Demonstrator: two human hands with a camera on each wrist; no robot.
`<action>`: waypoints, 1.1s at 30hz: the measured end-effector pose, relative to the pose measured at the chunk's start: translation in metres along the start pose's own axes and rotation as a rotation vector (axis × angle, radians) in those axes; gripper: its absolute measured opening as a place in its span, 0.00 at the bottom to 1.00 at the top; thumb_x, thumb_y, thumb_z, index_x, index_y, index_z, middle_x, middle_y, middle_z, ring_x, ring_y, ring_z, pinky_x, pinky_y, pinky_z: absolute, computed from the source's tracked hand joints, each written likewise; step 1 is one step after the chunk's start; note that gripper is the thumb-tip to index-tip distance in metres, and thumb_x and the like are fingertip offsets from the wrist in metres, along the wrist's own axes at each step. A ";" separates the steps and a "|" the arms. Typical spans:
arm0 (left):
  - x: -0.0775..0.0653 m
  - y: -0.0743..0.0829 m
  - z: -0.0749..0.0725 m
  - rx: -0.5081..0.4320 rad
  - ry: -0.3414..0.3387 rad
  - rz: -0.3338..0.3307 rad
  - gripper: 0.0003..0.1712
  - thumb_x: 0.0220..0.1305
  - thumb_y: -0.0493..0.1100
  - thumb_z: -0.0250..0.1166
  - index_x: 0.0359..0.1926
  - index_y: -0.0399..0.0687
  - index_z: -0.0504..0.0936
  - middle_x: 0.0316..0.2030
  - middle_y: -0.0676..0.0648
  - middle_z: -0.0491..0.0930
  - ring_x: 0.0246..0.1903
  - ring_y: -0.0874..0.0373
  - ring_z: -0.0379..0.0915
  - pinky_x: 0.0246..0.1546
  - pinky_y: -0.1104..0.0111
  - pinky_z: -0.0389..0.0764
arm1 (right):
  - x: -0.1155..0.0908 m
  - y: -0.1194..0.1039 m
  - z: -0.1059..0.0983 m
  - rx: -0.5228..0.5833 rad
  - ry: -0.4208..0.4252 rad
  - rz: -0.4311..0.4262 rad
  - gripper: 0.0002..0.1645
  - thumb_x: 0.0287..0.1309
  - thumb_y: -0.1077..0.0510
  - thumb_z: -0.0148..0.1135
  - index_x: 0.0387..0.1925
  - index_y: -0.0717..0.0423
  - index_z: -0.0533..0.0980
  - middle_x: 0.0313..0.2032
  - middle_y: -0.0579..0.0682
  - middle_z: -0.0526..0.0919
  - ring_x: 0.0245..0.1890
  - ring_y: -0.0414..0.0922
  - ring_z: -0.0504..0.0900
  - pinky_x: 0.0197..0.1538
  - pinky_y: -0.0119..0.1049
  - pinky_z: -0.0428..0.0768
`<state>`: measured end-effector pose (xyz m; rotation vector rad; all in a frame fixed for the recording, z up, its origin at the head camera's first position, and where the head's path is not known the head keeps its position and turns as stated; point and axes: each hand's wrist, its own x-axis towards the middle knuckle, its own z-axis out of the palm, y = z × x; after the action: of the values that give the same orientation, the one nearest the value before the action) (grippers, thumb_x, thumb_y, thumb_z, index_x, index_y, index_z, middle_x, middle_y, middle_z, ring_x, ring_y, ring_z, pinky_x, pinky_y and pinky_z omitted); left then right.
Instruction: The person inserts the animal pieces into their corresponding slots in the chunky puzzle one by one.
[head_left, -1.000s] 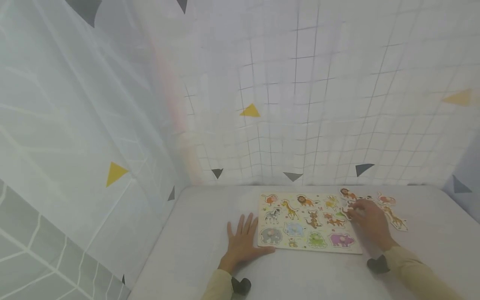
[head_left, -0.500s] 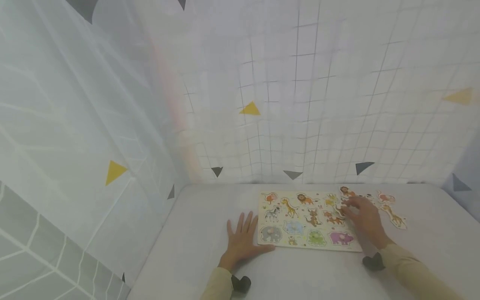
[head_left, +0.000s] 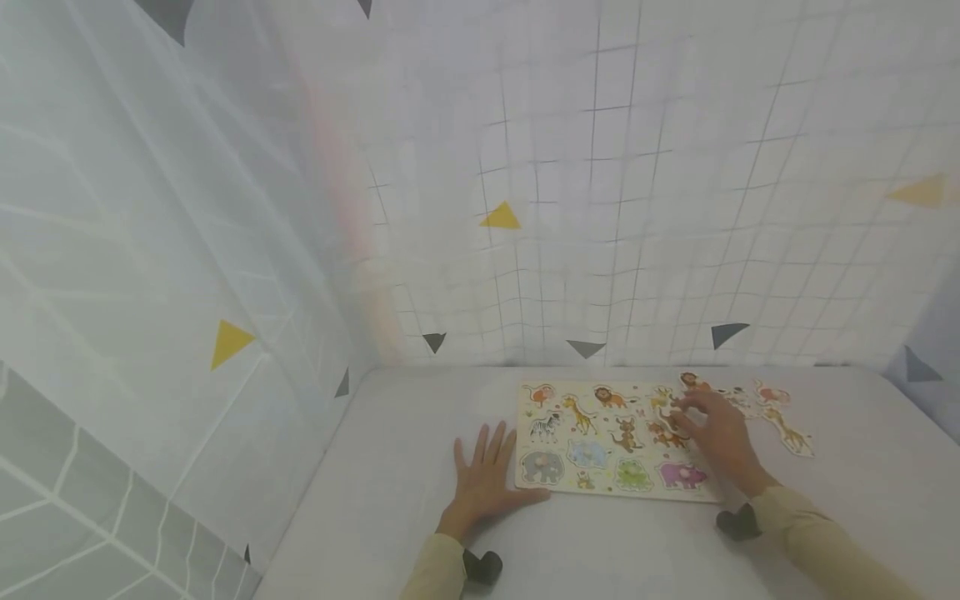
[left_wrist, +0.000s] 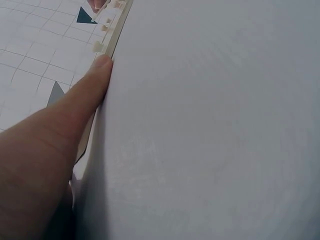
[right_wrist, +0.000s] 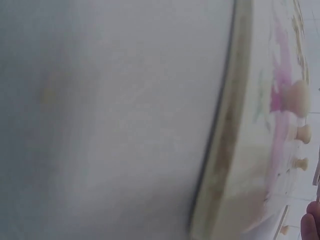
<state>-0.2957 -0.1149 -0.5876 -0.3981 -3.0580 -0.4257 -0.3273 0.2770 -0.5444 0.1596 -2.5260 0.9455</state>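
Note:
An animal puzzle board (head_left: pixel 634 494) lies flat on the white table. My left hand (head_left: pixel 483 483) rests at its left edge, fingers spread straight. In the left wrist view the thumb (left_wrist: pixel 92 82) lies against the board's edge. Over the board's right side, my right hand (head_left: pixel 723 442) pinches a brown animal puzzle piece (head_left: pixel 667 419) between thumb and fingertips. The piece is tilted near the tiger and yellow animal pictures, partly hidden by the fingers. On the board, the elephant piece (head_left: pixel 542 468), frog piece (head_left: pixel 634 476) and purple hippo piece (head_left: pixel 682 477) show knobs.
Loose pieces lie right of the board: a lion piece (head_left: pixel 694 382), a zebra piece (head_left: pixel 738 398), a monkey piece (head_left: pixel 772 392) and a giraffe piece (head_left: pixel 787 432). A patterned cloth wall (head_left: pixel 555 275) rises behind the table's back edge.
My right hand has carried the brown piece leftward from the board's right edge to above the board. The left hand stays in place.

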 end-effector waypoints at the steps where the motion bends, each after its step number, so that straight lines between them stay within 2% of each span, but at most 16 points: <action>1: 0.000 0.000 0.000 0.002 0.001 0.000 0.70 0.45 0.92 0.55 0.83 0.64 0.48 0.84 0.55 0.42 0.85 0.47 0.35 0.78 0.30 0.32 | 0.000 -0.002 0.000 -0.005 0.000 -0.003 0.09 0.63 0.61 0.69 0.40 0.65 0.81 0.56 0.71 0.81 0.61 0.70 0.75 0.63 0.70 0.71; 12: -0.006 0.007 -0.013 -0.035 -0.013 0.011 0.69 0.48 0.88 0.58 0.82 0.60 0.50 0.84 0.52 0.44 0.84 0.45 0.36 0.78 0.30 0.32 | 0.002 -0.011 0.005 -0.025 -0.050 0.026 0.08 0.66 0.57 0.67 0.39 0.60 0.80 0.56 0.68 0.80 0.62 0.69 0.74 0.63 0.72 0.71; 21: -0.005 0.007 -0.010 -0.009 -0.013 -0.004 0.68 0.49 0.89 0.57 0.83 0.61 0.49 0.84 0.54 0.43 0.85 0.47 0.35 0.78 0.31 0.31 | 0.002 -0.008 0.013 0.021 -0.058 -0.026 0.09 0.63 0.58 0.71 0.38 0.59 0.80 0.54 0.66 0.82 0.61 0.67 0.76 0.63 0.69 0.71; 27: -0.010 0.014 -0.025 -0.039 -0.036 -0.004 0.68 0.50 0.85 0.61 0.82 0.57 0.52 0.84 0.50 0.46 0.84 0.44 0.37 0.78 0.30 0.33 | 0.001 -0.013 0.016 0.041 -0.131 -0.008 0.10 0.63 0.56 0.71 0.39 0.57 0.81 0.59 0.67 0.80 0.66 0.69 0.72 0.68 0.70 0.68; 33: -0.013 0.017 -0.030 -0.041 -0.050 -0.014 0.67 0.51 0.84 0.61 0.82 0.56 0.52 0.84 0.50 0.46 0.84 0.44 0.38 0.78 0.30 0.35 | 0.001 -0.026 0.018 0.042 -0.139 -0.050 0.07 0.59 0.58 0.73 0.36 0.56 0.82 0.58 0.66 0.81 0.64 0.69 0.74 0.66 0.70 0.71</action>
<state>-0.2792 -0.1103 -0.5546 -0.3949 -3.1071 -0.4872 -0.3276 0.2453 -0.5404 0.3104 -2.6153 0.9999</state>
